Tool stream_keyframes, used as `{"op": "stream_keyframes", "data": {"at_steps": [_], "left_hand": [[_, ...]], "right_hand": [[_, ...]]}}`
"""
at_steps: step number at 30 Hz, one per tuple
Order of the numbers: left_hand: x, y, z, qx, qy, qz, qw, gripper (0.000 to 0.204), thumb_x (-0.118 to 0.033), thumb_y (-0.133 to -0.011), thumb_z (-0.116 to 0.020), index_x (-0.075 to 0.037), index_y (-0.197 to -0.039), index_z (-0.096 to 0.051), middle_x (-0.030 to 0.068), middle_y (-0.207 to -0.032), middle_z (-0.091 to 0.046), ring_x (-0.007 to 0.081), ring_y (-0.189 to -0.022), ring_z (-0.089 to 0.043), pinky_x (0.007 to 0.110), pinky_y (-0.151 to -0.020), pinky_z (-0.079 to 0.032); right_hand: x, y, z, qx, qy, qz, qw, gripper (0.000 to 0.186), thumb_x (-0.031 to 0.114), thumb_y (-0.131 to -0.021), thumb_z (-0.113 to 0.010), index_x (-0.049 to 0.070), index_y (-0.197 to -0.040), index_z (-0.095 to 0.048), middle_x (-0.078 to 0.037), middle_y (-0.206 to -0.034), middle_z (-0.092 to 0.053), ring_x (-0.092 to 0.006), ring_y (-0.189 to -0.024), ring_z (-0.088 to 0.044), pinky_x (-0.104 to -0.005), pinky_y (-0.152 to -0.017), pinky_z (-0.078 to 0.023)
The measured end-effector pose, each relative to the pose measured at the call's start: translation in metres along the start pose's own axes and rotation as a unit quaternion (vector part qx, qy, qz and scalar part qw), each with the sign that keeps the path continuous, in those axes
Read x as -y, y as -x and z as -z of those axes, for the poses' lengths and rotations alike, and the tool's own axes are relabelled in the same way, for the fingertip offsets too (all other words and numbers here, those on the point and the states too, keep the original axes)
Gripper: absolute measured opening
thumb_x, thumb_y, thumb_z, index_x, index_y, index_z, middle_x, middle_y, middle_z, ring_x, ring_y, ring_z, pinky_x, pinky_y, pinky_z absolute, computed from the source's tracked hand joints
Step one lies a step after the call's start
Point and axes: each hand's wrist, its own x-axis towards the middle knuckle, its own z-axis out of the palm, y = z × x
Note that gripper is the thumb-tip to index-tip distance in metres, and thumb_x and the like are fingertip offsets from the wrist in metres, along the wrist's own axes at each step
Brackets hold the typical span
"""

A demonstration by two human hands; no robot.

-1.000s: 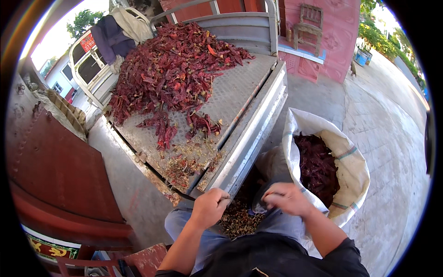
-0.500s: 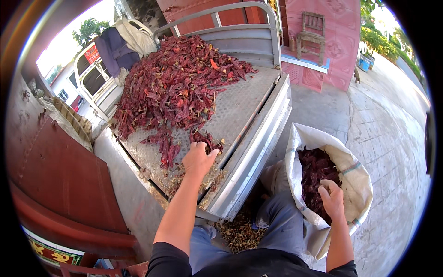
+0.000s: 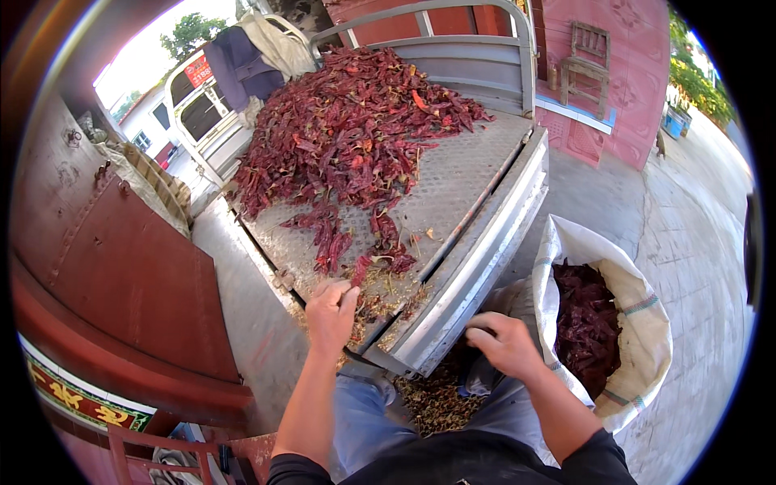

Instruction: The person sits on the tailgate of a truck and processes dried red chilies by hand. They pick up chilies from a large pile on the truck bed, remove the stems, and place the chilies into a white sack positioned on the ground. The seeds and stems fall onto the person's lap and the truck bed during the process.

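A large heap of dried red chili peppers [image 3: 347,121] covers the far part of the grey metal truck bed [image 3: 469,170]. At the bed's near edge, my left hand [image 3: 330,311] is closed, with a single dried red chili pepper [image 3: 361,268] sticking up from between thumb and fingers. A small cluster of chilies [image 3: 391,242] lies just beyond it. My right hand [image 3: 503,343] hangs between the truck bed and a white woven sack [image 3: 643,323]. Its fingers are loosely curled, and nothing shows in them. Dark dried chilies [image 3: 584,319] partly fill the sack, whose mouth stands wide.
Stems and chaff [image 3: 376,299] litter the bed's near corner, and more debris [image 3: 436,404] lies on the ground between my legs. The bed's raised metal side [image 3: 485,267] stands between my hands' area and the sack. A wooden chair [image 3: 586,69] is against the pink wall.
My right hand has come out of the sack and moved left toward the truck bed. My left hand has drawn back nearer, leaving the small chili cluster behind. The view has shifted left.
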Motion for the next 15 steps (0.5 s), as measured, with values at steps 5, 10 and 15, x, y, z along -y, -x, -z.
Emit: {"op": "stream_keyframes", "data": {"at_steps": [5, 10, 15], "left_hand": [[-0.041, 0.046, -0.003, 0.033, 0.051, 0.001, 0.998, 0.012, -0.009, -0.086, -0.081, -0.002, -0.096, -0.076, 0.0144, -0.098, -0.075, 0.0288, -0.087, -0.072, 0.036, -0.078, -0.057], [-0.064, 0.087, -0.004, 0.160, 0.162, 0.064, 0.972, 0.019, -0.011, -0.084, -0.085, -0.003, -0.100, -0.078, 0.0090, -0.092, -0.074, 0.0157, -0.075, -0.070, 0.029, -0.066, -0.055], [-0.071, 0.079, -0.002, 0.170, 0.209, 0.055, 0.961, 0.020, -0.004, -0.083, -0.085, -0.004, -0.102, -0.077, 0.0030, -0.086, -0.071, 0.0102, -0.070, -0.065, 0.026, -0.063, -0.053]], "right_hand": [[0.028, -0.051, -0.087, 0.015, -0.214, 0.009, 0.977, 0.033, 0.021, -0.100, -0.068, -0.004, -0.119, -0.070, -0.011, -0.100, -0.074, -0.0155, -0.084, -0.068, -0.0324, -0.078, -0.055], [0.027, -0.051, -0.088, 0.119, -0.177, -0.028, 0.977, 0.031, 0.029, -0.100, -0.068, -0.002, -0.107, -0.071, -0.013, -0.090, -0.073, -0.0215, -0.082, -0.068, -0.0385, -0.074, -0.054], [0.026, -0.031, -0.072, 0.176, 0.299, 0.097, 0.933, 0.035, 0.037, -0.100, -0.060, 0.003, -0.092, -0.069, -0.021, -0.088, -0.074, -0.0421, -0.085, -0.072, -0.0523, -0.073, -0.056]]}}
